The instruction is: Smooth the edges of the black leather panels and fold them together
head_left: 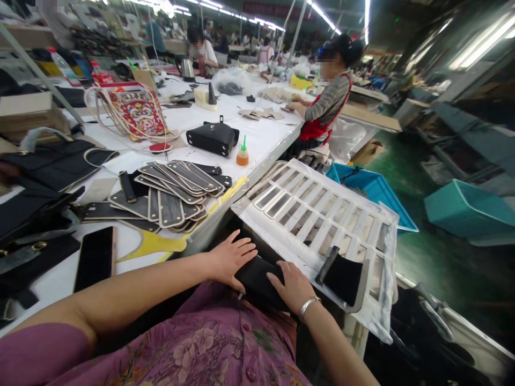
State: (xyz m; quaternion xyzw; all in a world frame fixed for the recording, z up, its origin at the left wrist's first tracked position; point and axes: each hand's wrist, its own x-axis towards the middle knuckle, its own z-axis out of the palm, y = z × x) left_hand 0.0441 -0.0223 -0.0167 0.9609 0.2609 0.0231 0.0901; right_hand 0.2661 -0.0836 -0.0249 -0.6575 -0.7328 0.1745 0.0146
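A dark black leather-like piece [259, 281] lies at my lap, below the table's edge. Over its left end my left hand [229, 260] rests with the fingers stretched out and spread. My right hand [292, 284], with a silver bangle at the wrist, is bent around the right side of the same piece, thumb on top; its fingertips are partly hidden. To the right, a white slatted rack [309, 225] bears two small dark strips with pale edges [272, 201]. A black panel with a rolled end [341, 279] lies on the rack's near corner.
On the table [257, 145] lie a stack of black pale-edged strips [173, 198], a phone [95, 258], a yellow piece [155, 244], a black bag [212, 138] and a glue bottle [242, 155]. A co-worker [332, 102] sits beyond. Blue bins [466, 209] stand right.
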